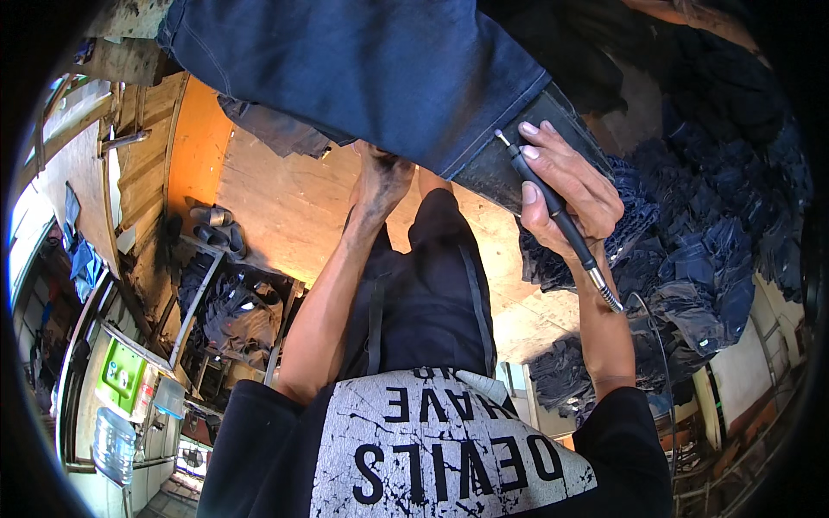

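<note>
Holding pen-shaped tool (551, 204) in right hand (585, 194), grip closed around the black barrel. Tool is slim, pale rounded tip pointing up-left, coiled metal sleeve at the rear; thin cable (661, 337) hangs near that end. Tip sits over dark board (490, 175), just beside the garment hem; can't tell if it touches. Navy garment (345, 78) spans the top, stitched along its edges, board sticking out of one end. Left hand (386, 177) at garment's lower edge; fingers hidden, can't tell grip state. Garment blocks most of the board too. Around: heap of dark clothes (691, 246) on the right, bare wooden surface (268, 186) below garment, sandals (226, 239) left, green tray (123, 377) and clear bottle (115, 445) lower left.
</note>
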Action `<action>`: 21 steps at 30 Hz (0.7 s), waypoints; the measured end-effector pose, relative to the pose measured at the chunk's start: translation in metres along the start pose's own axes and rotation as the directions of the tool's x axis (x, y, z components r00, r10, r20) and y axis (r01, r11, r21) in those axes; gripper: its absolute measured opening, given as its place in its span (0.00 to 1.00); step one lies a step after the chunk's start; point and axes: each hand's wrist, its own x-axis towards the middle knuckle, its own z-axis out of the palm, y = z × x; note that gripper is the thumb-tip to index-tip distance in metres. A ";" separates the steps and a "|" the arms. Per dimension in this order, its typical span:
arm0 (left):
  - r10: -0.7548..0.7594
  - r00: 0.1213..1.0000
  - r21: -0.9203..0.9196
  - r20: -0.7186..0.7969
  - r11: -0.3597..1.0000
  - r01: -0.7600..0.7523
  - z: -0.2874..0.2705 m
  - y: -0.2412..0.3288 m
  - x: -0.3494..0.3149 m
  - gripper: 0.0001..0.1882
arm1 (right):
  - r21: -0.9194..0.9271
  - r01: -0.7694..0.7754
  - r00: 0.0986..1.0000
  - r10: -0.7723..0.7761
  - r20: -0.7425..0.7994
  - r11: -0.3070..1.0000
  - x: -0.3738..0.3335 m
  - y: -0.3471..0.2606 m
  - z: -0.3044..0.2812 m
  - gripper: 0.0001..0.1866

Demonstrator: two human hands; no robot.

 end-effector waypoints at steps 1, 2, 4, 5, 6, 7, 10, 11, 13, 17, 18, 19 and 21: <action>0.044 0.999 -0.006 -0.028 0.999 -0.044 0.002 0.003 0.001 0.08 | -0.005 -0.004 1.000 0.004 -0.003 1.000 0.000 0.000 0.000 0.18; 0.044 0.999 -0.002 0.015 0.999 -0.044 0.000 0.006 0.002 0.09 | -0.003 -0.010 1.000 0.010 -0.006 1.000 0.000 0.000 0.000 0.18; -0.049 0.999 0.033 0.007 0.998 0.049 0.000 0.009 0.003 0.20 | 0.000 -0.024 1.000 0.024 -0.011 1.000 -0.001 -0.001 0.000 0.18; -0.077 0.997 0.037 0.015 0.996 0.077 0.000 0.010 0.002 0.27 | -0.003 -0.025 1.000 0.025 -0.016 1.000 -0.001 0.000 0.000 0.18; -0.106 0.994 0.041 0.023 0.994 0.105 0.000 0.010 0.001 0.34 | -0.006 -0.028 0.999 0.028 -0.020 1.000 -0.002 0.000 0.000 0.18; -0.092 0.996 0.023 0.010 0.995 0.092 0.001 0.009 0.001 0.35 | -0.014 -0.040 0.999 0.040 -0.017 0.999 -0.003 0.001 0.001 0.18; -0.057 0.996 -0.025 -0.067 0.998 0.056 0.004 0.009 -0.001 0.11 | 0.010 -0.034 0.998 0.034 -0.046 0.999 -0.004 0.004 0.002 0.17; -0.024 0.996 -0.019 -0.082 1.000 0.022 0.005 0.010 -0.001 0.07 | -0.007 -0.041 0.998 0.041 -0.043 0.999 -0.004 0.005 0.002 0.18; 0.067 0.993 0.017 -0.093 0.998 -0.066 0.007 0.012 0.002 0.08 | -0.024 -0.033 0.998 0.032 -0.063 0.999 -0.004 0.006 0.002 0.19; 0.029 0.998 0.009 -0.059 1.000 -0.028 0.006 0.021 0.004 0.07 | -0.043 -0.063 0.997 0.060 -0.054 0.997 -0.004 0.003 -0.001 0.19; 0.000 0.999 0.008 -0.050 1.000 0.000 0.007 0.022 0.004 0.07 | -0.037 -0.079 0.996 0.077 -0.052 0.996 -0.004 0.003 -0.001 0.19; -0.022 0.999 0.022 -0.045 1.000 0.023 0.006 0.023 0.004 0.07 | -0.030 -0.094 0.994 0.093 -0.051 0.995 -0.004 0.002 -0.001 0.19; -0.021 0.996 0.007 -0.087 1.000 0.022 0.007 0.022 0.003 0.07 | -0.044 -0.075 0.994 0.072 -0.083 0.996 -0.003 0.004 0.001 0.19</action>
